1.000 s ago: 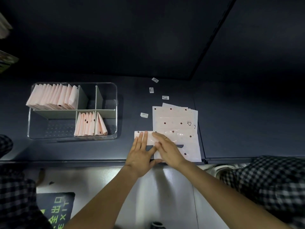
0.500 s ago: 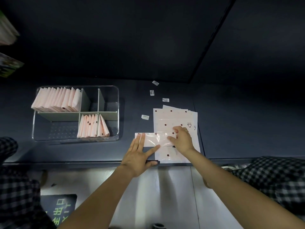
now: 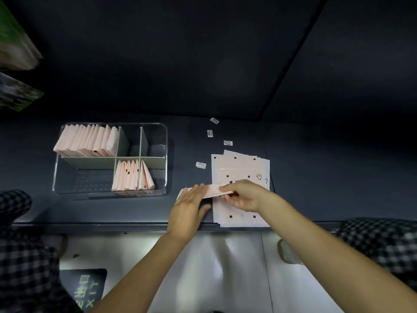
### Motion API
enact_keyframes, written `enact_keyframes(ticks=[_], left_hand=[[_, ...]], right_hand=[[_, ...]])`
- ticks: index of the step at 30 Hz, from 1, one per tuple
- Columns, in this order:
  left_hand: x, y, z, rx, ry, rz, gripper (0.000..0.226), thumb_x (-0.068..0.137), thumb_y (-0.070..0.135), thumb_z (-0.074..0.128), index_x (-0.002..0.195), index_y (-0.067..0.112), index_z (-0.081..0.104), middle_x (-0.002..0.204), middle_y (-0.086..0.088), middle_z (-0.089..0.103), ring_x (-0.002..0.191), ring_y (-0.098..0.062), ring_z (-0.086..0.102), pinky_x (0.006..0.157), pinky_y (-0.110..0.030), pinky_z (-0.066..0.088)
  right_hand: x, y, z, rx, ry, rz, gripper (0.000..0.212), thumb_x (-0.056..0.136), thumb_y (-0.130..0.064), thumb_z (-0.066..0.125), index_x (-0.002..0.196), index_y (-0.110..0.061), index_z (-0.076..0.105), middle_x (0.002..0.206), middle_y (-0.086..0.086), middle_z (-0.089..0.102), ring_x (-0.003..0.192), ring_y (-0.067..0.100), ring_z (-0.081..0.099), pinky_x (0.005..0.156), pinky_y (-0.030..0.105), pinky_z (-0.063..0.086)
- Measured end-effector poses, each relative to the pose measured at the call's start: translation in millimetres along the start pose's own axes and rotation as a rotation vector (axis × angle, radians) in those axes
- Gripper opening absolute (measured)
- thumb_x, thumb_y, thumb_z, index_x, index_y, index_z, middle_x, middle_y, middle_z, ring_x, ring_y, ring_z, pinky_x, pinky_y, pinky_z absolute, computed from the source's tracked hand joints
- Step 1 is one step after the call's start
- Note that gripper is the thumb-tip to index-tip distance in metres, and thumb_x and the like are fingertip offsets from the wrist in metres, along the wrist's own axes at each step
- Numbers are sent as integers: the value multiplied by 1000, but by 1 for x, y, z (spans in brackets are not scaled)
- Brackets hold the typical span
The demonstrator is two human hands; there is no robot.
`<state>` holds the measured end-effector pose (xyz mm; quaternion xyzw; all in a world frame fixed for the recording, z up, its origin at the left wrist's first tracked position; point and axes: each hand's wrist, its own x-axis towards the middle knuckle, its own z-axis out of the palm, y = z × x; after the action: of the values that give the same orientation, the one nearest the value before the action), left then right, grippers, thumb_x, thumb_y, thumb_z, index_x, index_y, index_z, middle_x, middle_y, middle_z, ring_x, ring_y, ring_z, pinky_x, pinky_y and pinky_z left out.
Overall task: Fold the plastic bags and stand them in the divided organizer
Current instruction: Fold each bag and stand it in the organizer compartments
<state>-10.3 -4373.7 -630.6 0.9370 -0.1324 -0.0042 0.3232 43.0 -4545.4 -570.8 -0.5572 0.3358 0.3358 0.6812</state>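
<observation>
— Since half a second ago, what moved?

— Both hands. Before, the right hand [image 3: 244, 196] lay on top of the flat stack of pale pink plastic bags with dark dots [image 3: 240, 170]; it now pinches the right end of a narrow folded strip of pink plastic bag [image 3: 211, 190] and lifts that end off the stack. Meanwhile the left hand [image 3: 188, 205] has slid up onto the strip's left part, where earlier it sat lower on the dark counter [image 3: 135, 211].

— How do the fingers lie?

— On the left hand the fingers [image 3: 197, 192] are straight and flat, pressing the strip down. Those of the right hand curl round the strip, thumb under, fingertips over its edge.

— And the strip, measured from the stack?

— It crosses the stack's left edge, half over it, half out on the counter to the left.

— What else surrounds the stack?

— Left of it stands the clear divided plastic organizer [image 3: 165, 154]. Folded pink bags [image 3: 86, 141] stand in its far-left compartment, and more folded bags [image 3: 133, 176] stand in its near-right one. Four small white labels [image 3: 200, 165] lie on the counter just left of and beyond the stack. Checked sleeves [image 3: 381, 240] show at both lower corners.
</observation>
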Motion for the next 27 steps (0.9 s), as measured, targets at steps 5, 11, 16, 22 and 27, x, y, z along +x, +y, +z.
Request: enact_keyframes(ticks=[5,11,16,22,27], left_hand=[[14,18,-33,-248,113,-289,21,95,19,53,83,12,68,69,-11,65,66,-33,57,58,-30,38],[26,34,-72,-1334,-42,-793,14,96,13,52,94,9,66,92,-7,73,83,-20,69,66,-29,56],[22,39,-85,-1373,-71,-743,16,95,12,53,102,6,67,100,-11,72,87,-20,69,70,-28,56],[17,31,-99,-1235,-50,-661,12,92,11,59,99,7,68,97,-8,73,89,-20,69,74,-30,58],[14,23,-108,-1253,-5,-656,11,91,6,59,90,9,69,82,-4,74,72,-13,70,61,-24,56]], right_hand=[[-22,-10,16,177,-60,-128,38,89,-44,59,86,-6,64,73,10,70,59,15,66,52,21,54],[-39,-9,29,-487,72,-521,11,91,-33,58,91,-24,65,92,-5,66,76,6,56,66,16,48],[-47,-1,41,-436,32,-610,3,86,-13,66,88,-11,67,74,1,66,64,11,56,61,17,47],[-49,-4,45,-333,7,-571,2,85,-9,67,84,-10,67,83,9,67,75,20,59,79,34,53],[-48,-5,48,-256,-60,-568,9,85,-8,66,82,-17,69,84,9,66,77,19,59,75,28,52]])
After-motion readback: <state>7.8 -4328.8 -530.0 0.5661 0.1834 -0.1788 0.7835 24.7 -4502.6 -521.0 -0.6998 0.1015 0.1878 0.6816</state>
